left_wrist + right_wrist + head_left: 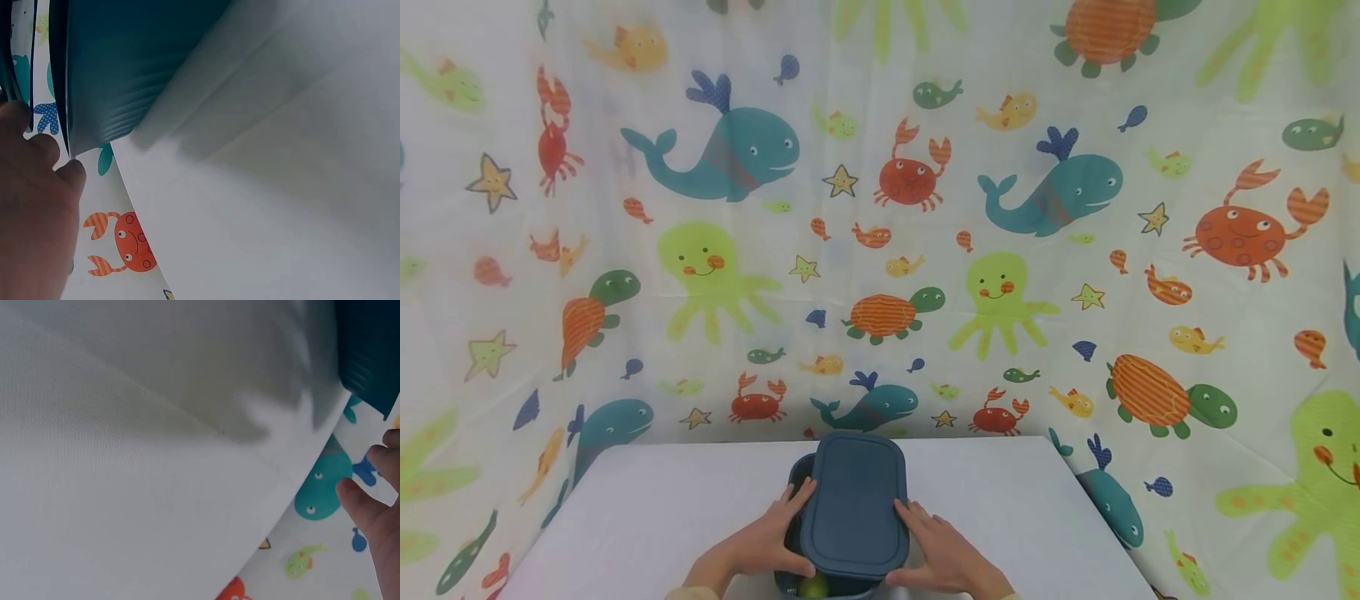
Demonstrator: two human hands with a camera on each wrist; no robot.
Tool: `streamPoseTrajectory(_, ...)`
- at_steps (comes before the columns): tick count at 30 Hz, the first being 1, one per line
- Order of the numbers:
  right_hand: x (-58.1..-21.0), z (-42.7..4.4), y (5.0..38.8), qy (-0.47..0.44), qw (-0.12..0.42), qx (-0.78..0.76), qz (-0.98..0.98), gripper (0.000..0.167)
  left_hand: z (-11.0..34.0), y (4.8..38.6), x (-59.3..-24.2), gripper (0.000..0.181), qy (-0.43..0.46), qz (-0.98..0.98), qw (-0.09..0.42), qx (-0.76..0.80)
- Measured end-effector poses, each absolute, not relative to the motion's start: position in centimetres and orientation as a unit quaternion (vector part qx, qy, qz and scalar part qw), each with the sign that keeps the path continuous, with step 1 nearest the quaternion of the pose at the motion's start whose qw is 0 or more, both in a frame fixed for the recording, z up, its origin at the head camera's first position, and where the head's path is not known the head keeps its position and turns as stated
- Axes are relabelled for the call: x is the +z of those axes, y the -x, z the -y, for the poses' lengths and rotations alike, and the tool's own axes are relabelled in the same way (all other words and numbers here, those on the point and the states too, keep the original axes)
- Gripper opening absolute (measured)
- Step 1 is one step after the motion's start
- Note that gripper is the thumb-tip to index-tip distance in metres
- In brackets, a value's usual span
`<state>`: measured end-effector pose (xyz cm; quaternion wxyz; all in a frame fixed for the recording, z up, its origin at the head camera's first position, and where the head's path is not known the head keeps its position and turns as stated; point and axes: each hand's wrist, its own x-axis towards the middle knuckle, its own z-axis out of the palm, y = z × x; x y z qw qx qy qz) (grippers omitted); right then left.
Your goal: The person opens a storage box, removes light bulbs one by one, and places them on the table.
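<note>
A rounded yellow-green thing (813, 586) sits inside the ribbed, dark-blue box (125, 69); left hand (767, 536) and right hand (946, 553) grip the smooth, round-cornered lid (855, 504) askew over it; beneath, white tabletop (700, 492); behind, creased printed cloth (880, 200).

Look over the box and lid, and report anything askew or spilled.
The lid looks askew: it sits off to the right of the box, leaving the left side uncovered, with a yellow-green thing showing inside. I see no spill or damage.
</note>
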<state>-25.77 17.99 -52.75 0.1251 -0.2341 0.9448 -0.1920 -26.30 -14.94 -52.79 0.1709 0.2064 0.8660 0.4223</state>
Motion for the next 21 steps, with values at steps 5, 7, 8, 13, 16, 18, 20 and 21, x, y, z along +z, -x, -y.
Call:
streamPoseTrajectory(5, -52.6, -18.3, 25.7, 0.224, 0.12, -0.192, -0.948, 0.098, 14.6, 26.5, -52.5, 0.118, -0.213, -0.863, 0.17, 0.425)
streamPoseTrajectory(7, -52.6, -18.4, 25.6, 0.22, 0.119, -0.196, -0.948, 0.098, 14.4, 26.5, -52.4, 0.118, -0.215, -0.86, 0.172, 0.429)
streamPoseTrajectory(8, -52.6, -18.5, 25.6, 0.22, 0.118, -0.197, -0.948, 0.099, 14.4, 26.5, -52.4, 0.118, -0.216, -0.86, 0.171, 0.429)
streamPoseTrajectory(13, -52.6, -19.1, 25.7, 0.222, 0.118, -0.199, -0.947, 0.099, 13.9, 26.7, -52.4, 0.117, -0.229, -0.853, 0.176, 0.436)
streamPoseTrajectory(16, -52.7, -19.5, 25.7, 0.22, 0.123, -0.202, -0.946, 0.098, 13.6, 26.8, -52.3, 0.116, -0.242, -0.849, 0.177, 0.436)
streamPoseTrajectory(18, -52.7, -19.8, 25.7, 0.218, 0.125, -0.205, -0.946, 0.099, 13.3, 26.9, -52.3, 0.116, -0.249, -0.85, 0.173, 0.43)
streamPoseTrajectory(20, -52.7, -20.0, 25.7, 0.214, 0.126, -0.207, -0.946, 0.099, 13.1, 26.9, -52.1, 0.117, -0.25, -0.855, 0.168, 0.423)
streamPoseTrajectory(21, -52.6, -20.1, 25.7, 0.212, 0.126, -0.207, -0.947, 0.099, 13.0, 26.9, -52.0, 0.117, -0.248, -0.858, 0.164, 0.419)
